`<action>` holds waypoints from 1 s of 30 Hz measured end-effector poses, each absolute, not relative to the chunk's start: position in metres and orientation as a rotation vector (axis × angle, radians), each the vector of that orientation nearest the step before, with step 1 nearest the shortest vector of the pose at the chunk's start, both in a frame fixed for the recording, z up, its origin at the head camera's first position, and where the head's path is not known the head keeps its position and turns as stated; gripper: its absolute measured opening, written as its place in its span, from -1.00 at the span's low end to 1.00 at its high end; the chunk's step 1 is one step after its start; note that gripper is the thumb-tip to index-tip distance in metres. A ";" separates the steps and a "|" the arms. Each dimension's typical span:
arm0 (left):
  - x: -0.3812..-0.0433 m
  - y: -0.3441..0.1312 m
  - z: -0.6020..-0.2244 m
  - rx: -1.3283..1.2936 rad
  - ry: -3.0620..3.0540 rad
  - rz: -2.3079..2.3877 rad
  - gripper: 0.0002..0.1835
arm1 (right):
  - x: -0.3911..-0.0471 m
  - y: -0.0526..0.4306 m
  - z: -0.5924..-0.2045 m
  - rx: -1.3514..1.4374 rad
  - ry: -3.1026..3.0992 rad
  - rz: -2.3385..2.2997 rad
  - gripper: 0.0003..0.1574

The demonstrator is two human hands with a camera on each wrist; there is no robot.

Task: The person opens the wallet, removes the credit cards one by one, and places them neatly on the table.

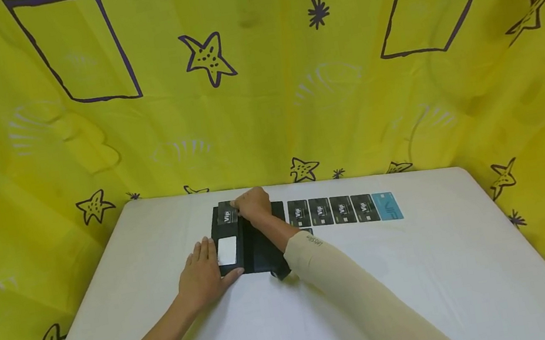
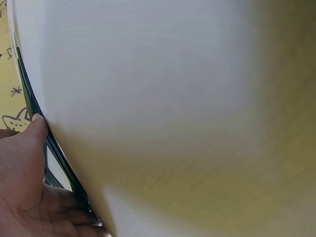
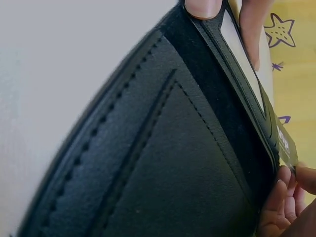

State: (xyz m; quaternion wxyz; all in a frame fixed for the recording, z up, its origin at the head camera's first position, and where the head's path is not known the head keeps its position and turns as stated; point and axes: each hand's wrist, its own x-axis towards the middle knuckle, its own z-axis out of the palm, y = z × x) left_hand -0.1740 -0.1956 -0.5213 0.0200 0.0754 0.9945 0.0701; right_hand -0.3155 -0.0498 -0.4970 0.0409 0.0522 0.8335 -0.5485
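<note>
A black wallet [image 1: 266,248] lies unfolded on the table, a white card [image 1: 227,251] showing in its left half. My left hand [image 1: 199,274] rests at its left front corner, fingers straight along the left edge and thumb on the front edge. In the left wrist view that hand [image 2: 29,182] lies against the wallet's dark edge [image 2: 61,163]. My right hand [image 1: 254,203] pinches a black card marked "Vip" [image 1: 226,213] at the wallet's far left; the card sticks out past the far edge. Close up, right-hand fingertips [image 3: 284,192] meet this card [image 3: 286,145].
Several black "Vip" cards [image 1: 320,212] stand in a row right of the wallet, ending in a blue VIP card [image 1: 388,206]. Another dark card lies partly hidden under the right forearm. The white table [image 1: 453,266] backs onto a yellow patterned curtain [image 1: 262,106].
</note>
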 end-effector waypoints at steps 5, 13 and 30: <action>-0.174 -0.197 -0.521 0.229 3.082 0.211 0.16 | -0.313 -0.049 -0.500 0.090 2.552 -1.727 -0.85; -0.174 -0.198 -0.520 0.230 3.080 0.208 0.15 | -0.313 -0.048 -0.501 0.114 2.494 -1.781 -0.88; -0.176 -0.197 -0.523 0.232 3.087 0.214 0.16 | -0.313 -0.047 -0.497 0.160 2.365 -1.998 -0.94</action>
